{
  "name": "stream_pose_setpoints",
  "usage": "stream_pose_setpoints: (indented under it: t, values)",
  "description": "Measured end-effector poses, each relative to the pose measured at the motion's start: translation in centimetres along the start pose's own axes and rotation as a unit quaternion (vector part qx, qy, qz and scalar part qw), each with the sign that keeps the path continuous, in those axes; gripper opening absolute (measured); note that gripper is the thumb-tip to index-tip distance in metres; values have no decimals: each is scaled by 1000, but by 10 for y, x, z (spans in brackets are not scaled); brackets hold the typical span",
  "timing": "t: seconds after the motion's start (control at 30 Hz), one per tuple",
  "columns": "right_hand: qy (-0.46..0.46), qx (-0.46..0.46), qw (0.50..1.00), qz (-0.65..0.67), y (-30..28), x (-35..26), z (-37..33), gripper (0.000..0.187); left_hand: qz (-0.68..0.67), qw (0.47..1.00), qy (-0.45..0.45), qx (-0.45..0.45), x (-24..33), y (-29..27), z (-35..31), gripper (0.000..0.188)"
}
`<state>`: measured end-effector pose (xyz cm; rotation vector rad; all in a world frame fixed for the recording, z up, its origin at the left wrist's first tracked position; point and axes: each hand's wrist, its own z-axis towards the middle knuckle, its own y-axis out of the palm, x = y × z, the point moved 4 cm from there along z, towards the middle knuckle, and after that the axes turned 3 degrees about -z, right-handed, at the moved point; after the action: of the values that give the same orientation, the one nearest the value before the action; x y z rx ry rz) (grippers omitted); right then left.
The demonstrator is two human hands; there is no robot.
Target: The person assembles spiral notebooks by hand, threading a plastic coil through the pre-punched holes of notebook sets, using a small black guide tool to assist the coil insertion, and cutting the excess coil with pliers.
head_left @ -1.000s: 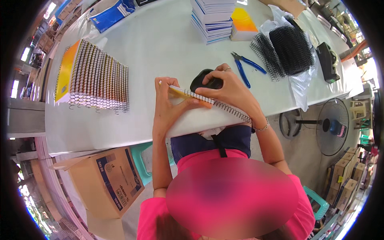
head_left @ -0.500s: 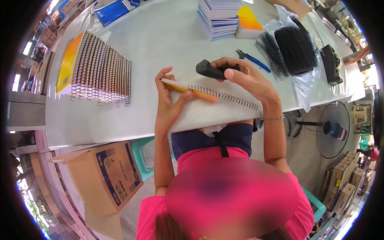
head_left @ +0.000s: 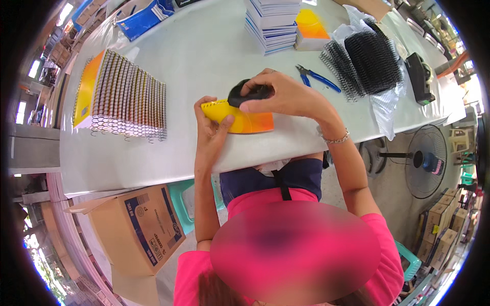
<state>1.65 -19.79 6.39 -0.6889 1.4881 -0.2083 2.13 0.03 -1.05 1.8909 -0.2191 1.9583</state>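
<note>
My left hand [head_left: 210, 125] pinches the left end of a small yellow-orange notebook [head_left: 250, 124], thumb on the cover and fingers behind it. Along the notebook's top edge runs a row of punched holes. My right hand [head_left: 270, 94] is wrapped round a black rounded hand tool [head_left: 239, 95], whose end lies against that edge near the middle. The right hand and tool cover the rest of the edge, and I cannot make out the wire coil there. Beyond my right hand lie blue-handled cutting pliers [head_left: 321, 79], jaws toward the far side.
Spiral-bound notebooks [head_left: 130, 99] are stacked at the left. At the back stand piled booklets [head_left: 273, 28] and an orange-yellow pad [head_left: 311, 30]. Black wire coils [head_left: 372, 64] lie on plastic beside a black tape dispenser [head_left: 420, 79]. A cardboard box [head_left: 130, 229] sits below the table's left edge.
My right hand has moved left and down, bringing the black tool onto the notebook's edge. The notebook has tilted so its cover shows. The coil that stuck out to the right is no longer visible.
</note>
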Motion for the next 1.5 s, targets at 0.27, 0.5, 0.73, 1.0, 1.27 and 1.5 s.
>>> stream_pose_setpoints:
  t: [0.27, 0.5, 0.73, 1.0, 1.27, 1.5]
  values:
    - [5, -16, 987, 160, -22, 5, -5, 54, -6, 999, 19, 28, -4, -8, 0, 33]
    - [-11, -61, 991, 118, -30, -3, 5, 50, -59, 997, 40, 11, -2, -9, 1, 29]
    - [39, -144, 987, -63, -5, 20, 28, 43, -51, 998, 38, -9, -2, -6, 0, 30]
    - [45, -94, 991, -82, -7, 2, 30, 46, -36, 999, 27, 16, 0, -7, 0, 33]
    - [-19, 93, 989, -117, -11, 25, 27, 52, -19, 999, 26, 19, -1, -4, -3, 33]
    - [-281, 131, 890, -335, 17, -14, -3, 28, -57, 997, 44, 16, -3, -6, -2, 34]
